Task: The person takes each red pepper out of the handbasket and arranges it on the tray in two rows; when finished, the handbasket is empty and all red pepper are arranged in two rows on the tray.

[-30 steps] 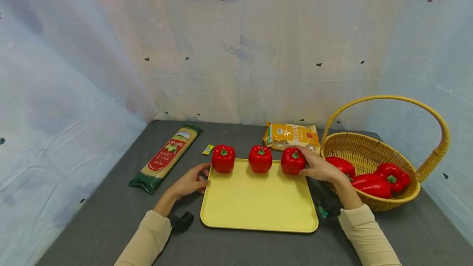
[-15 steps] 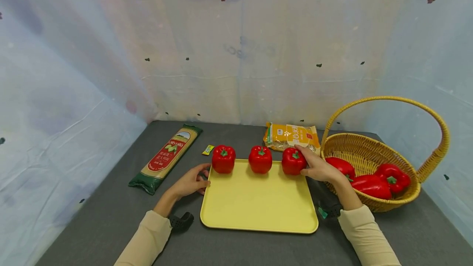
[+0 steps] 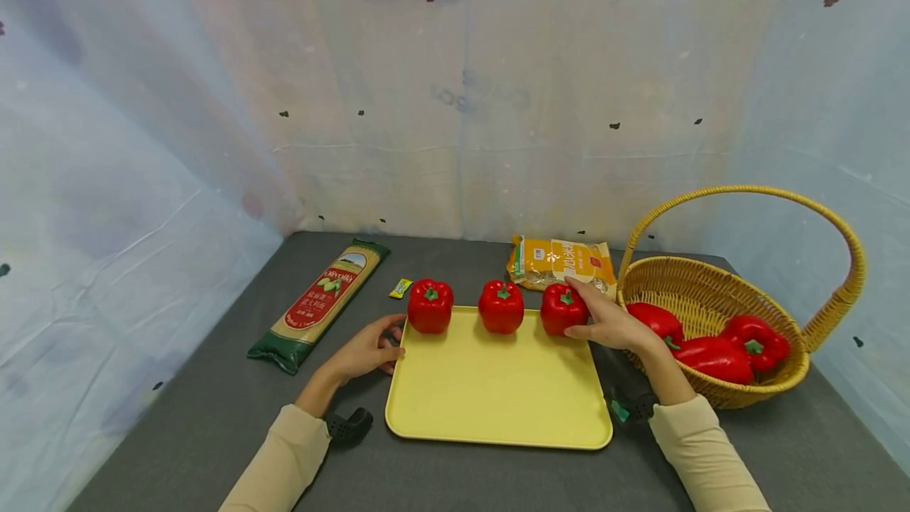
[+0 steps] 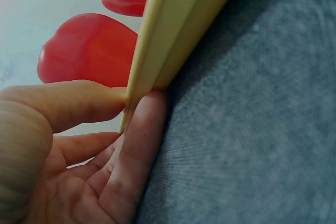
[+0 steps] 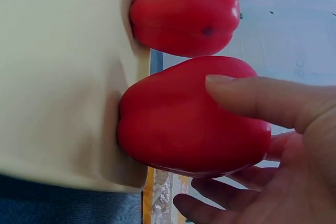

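A rectangular pale-yellow tray with rounded corners [image 3: 498, 401] lies on a dark grey cloth-covered bench [image 3: 206, 441], near its front edge. The person's hands are well apart, one at each side of the tray: the left hand [image 3: 366, 348] pinches the rim of the left edge, towards the back-left corner, with digits on both faces of it, while the right hand [image 3: 613, 324] holds a glossy red bell pepper with a green stem [image 3: 560, 308] at the back-right corner, thumb on the near side and fingers round the far side. Two matching bell peppers stand along the tray's back edge, a middle pepper [image 3: 501, 308] and a left pepper [image 3: 430, 308] at the back-left corner, their stems upward. Near the bench's right edge, a yellow woven basket with a tall arched handle [image 3: 675, 283] contains more red peppers [image 3: 714, 358]. An orange plastic bag with clear sections [image 3: 562, 259] lies by the back edge, behind the held pepper. Towards the left edge lies a long tan packet with green ends and a red label [image 3: 320, 306], slanting, with a small yellow-green sachet [image 3: 400, 288] between it and the left pepper.
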Demonstrator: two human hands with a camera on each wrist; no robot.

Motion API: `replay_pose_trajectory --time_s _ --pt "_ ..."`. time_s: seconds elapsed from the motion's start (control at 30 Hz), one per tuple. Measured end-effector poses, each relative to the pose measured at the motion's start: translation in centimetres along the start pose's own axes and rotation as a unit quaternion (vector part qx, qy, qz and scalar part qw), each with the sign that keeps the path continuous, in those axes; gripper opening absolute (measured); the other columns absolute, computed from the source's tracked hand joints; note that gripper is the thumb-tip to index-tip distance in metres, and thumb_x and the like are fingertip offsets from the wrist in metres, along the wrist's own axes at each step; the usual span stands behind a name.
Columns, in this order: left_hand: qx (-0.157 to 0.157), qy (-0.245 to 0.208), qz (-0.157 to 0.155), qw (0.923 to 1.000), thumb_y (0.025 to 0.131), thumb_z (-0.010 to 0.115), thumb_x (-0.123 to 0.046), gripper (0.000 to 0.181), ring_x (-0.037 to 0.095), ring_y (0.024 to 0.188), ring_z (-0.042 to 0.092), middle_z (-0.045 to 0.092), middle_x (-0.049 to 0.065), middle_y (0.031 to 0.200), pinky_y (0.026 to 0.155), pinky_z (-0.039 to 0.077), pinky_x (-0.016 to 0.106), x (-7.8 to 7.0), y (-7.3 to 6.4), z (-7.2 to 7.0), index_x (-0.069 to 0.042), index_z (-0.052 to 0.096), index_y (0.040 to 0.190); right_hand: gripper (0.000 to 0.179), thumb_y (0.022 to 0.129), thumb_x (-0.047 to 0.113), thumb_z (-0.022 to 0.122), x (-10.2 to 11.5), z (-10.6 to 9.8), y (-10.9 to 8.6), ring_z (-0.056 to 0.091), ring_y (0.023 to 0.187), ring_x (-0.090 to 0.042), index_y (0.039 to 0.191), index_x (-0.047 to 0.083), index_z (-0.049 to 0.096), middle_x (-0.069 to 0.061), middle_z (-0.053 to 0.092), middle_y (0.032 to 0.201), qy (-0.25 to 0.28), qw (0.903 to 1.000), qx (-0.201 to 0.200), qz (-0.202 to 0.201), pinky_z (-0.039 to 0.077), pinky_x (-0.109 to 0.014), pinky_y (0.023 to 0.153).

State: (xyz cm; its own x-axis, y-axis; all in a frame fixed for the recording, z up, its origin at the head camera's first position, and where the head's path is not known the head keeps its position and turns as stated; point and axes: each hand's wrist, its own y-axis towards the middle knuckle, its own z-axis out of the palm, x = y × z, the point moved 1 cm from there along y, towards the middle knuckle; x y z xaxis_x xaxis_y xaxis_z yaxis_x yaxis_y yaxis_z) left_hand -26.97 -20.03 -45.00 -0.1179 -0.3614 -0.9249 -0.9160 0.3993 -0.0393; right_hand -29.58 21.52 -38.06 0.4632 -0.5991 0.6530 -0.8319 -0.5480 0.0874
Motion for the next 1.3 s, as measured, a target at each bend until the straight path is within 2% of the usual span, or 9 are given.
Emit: replay_pose_trajectory --time_s 0.2,0.4,0.57,0.73,0.87,0.93,1.1,1.2,1.3 --pt "0.003 -0.001 0.006 1.0000 0.089 0.061 -0.005 0.060 0.021 0.069 0.056 0.046 0.017 0.108 0.060 0.056 0.035 0.1 0.0 0.0 0.002 0.031 0.140 0.086 0.084 0.017 0.069 -0.1 0.1 0.2 0.020 0.132 -0.048 0.146 -0.005 0.014 -0.029 0.017 0.147 -0.005 0.9999 -0.006 -0.009 0.025 -0.065 0.101" --pt "0.004 0.000 0.008 1.0000 0.089 0.060 -0.006 0.060 0.020 0.069 0.056 0.046 0.017 0.108 0.059 0.056 0.034 0.1 0.0 0.0 0.003 0.030 0.140 0.089 0.083 0.024 0.070 0.5 -0.2 0.1 0.015 0.135 -0.046 0.148 0.001 0.014 -0.026 0.015 0.150 -0.010 0.9998 -0.019 0.002 0.019 -0.067 0.102" --pt "0.003 0.000 0.007 1.0000 0.089 0.061 -0.006 0.061 0.021 0.069 0.055 0.046 0.017 0.108 0.059 0.056 0.035 0.1 0.0 0.0 0.003 0.030 0.141 0.091 0.083 0.028 0.071 1.1 -0.9 -0.2 0.018 0.134 -0.046 0.149 0.005 0.014 -0.025 0.015 0.150 -0.017 0.9992 -0.037 0.002 0.022 -0.068 0.100" --pt "0.003 0.000 0.004 1.0000 0.089 0.061 -0.005 0.061 0.020 0.069 0.055 0.046 0.017 0.108 0.060 0.056 0.034 0.1 0.1 0.0 0.002 0.030 0.140 0.086 0.083 0.023 0.071 1.9 -2.2 -0.8 0.020 0.135 -0.044 0.148 0.004 0.018 -0.023 0.018 0.150 -0.002 0.9968 -0.075 -0.027 0.024 -0.063 0.103" --pt "0.004 -0.003 0.003 1.0000 0.089 0.061 -0.005 0.060 0.019 0.068 0.055 0.046 0.018 0.108 0.059 0.056 0.034 0.0 0.1 -0.1 0.002 0.031 0.140 0.075 0.084 0.014 0.070 2.5 -3.9 -1.7 0.027 0.134 -0.039 0.145 0.003 0.027 -0.020 0.028 0.147 0.028 0.9908 -0.124 -0.048 0.027 -0.052 0.105" --pt "0.007 -0.005 0.006 0.9999 0.089 0.060 -0.005 0.060 0.019 0.068 0.055 0.045 0.019 0.108 0.059 0.056 0.033 -0.1 0.1 -0.1 0.003 0.030 0.140 0.068 0.085 0.011 0.068 2.6 -4.8 -2.5 0.034 0.132 -0.032 0.142 0.004 0.032 -0.016 0.034 0.143 0.041 0.9857 -0.155 -0.051 0.034 -0.038 0.105" --pt "0.012 -0.005 0.011 0.9999 0.089 0.060 -0.004 0.060 0.019 0.068 0.054 0.045 0.022 0.109 0.059 0.056 0.033 -0.2 0.0 0.0 0.005 0.029 0.140 0.051 0.088 0.005 0.062 2.3 -7.1 -4.3 0.052 0.111 -0.004 0.134 -0.001 0.041 -0.003 0.049 0.128 0.061 0.9712 -0.223 -0.059 0.043 -0.010 0.087" --pt "0.010 -0.002 0.010 0.9999 0.089 0.060 -0.004 0.060 0.019 0.068 0.054 0.045 0.022 0.109 0.059 0.056 0.032 -0.2 0.0 0.0 0.005 0.029 0.140 0.044 0.090 0.007 0.061 1.6 -8.3 -4.8 0.053 0.102 0.002 0.130 -0.002 0.045 0.000 0.052 0.120 0.057 0.9668 -0.245 -0.047 0.045 -0.008 0.080" --pt "0.008 -0.003 0.009 0.9999 0.089 0.060 -0.004 0.060 0.019 0.068 0.053 0.044 0.023 0.110 0.058 0.055 0.033 -0.2 0.0 0.0 0.005 0.029 0.140 0.041 0.091 0.013 0.060 0.8 -9.4 -5.1 0.051 0.101 0.001 0.128 0.002 0.047 -0.004 0.051 0.119 0.043 0.9676 -0.249 -0.008 0.044 -0.007 0.077"
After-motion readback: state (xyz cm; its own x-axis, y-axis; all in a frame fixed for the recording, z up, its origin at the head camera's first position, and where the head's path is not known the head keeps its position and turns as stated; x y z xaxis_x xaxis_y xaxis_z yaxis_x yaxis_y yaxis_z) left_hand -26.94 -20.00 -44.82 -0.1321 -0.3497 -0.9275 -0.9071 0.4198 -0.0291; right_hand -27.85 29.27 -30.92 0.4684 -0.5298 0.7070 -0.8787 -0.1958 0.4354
